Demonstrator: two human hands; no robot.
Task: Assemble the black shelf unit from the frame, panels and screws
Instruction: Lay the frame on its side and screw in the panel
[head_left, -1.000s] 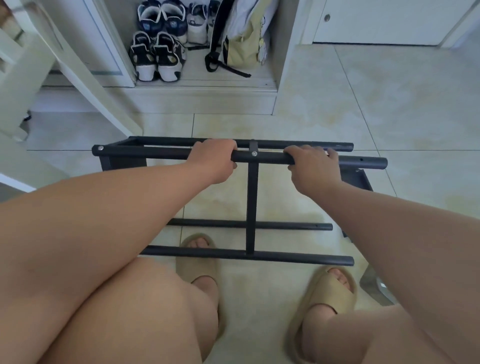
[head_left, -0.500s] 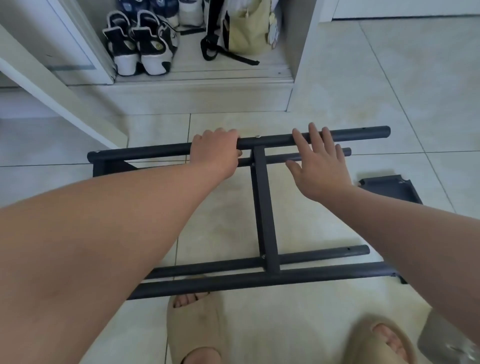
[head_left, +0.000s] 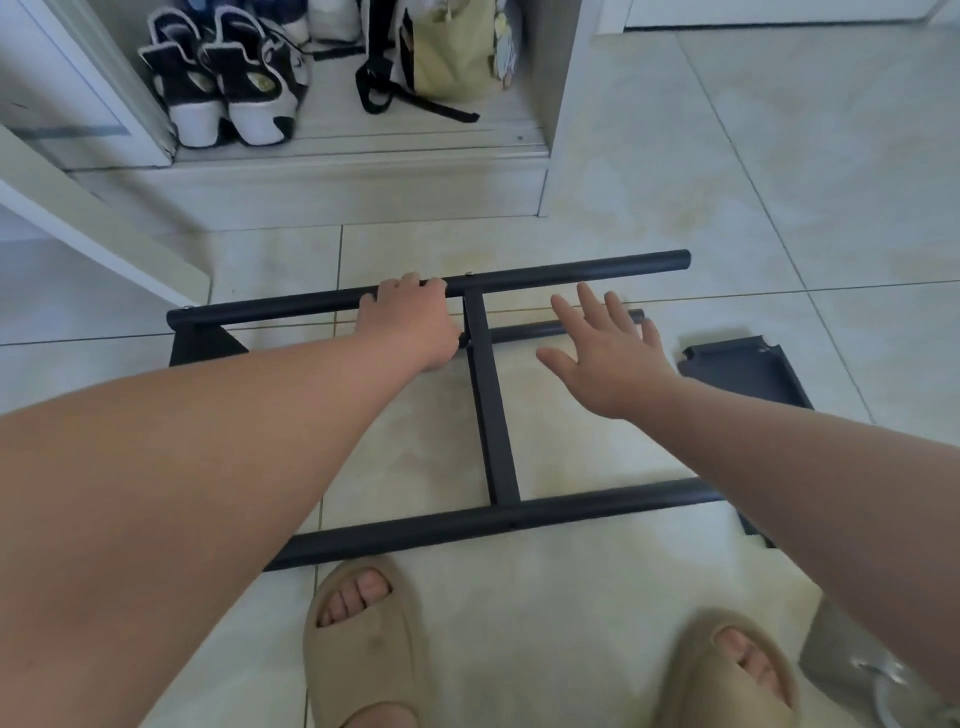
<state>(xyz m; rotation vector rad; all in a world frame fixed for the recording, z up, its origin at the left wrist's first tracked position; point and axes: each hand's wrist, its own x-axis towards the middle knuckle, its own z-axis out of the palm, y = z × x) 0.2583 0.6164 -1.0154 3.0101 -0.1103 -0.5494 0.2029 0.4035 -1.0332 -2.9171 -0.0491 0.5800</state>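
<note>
Head view: right hand (head_left: 610, 353) now off frame (head_left: 488, 426), fingers spread; left hand (head_left: 410, 327) still grips top tube.

Pale tile floor (head_left: 779, 156): black frame (head_left: 491, 426) on it mid-view, black panel (head_left: 748, 374) flat just R of frame, tan slippers (head_left: 363, 649) near its front rail, greyish plastic obj (head_left: 852, 670) bottom-R corner.

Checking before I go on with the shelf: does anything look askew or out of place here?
The frame sits slanted to the tile lines, gripped only by the left hand; the right hand hovers open. A black panel lies on the floor at right, apart from the far bar ends. No damage shows.
</note>
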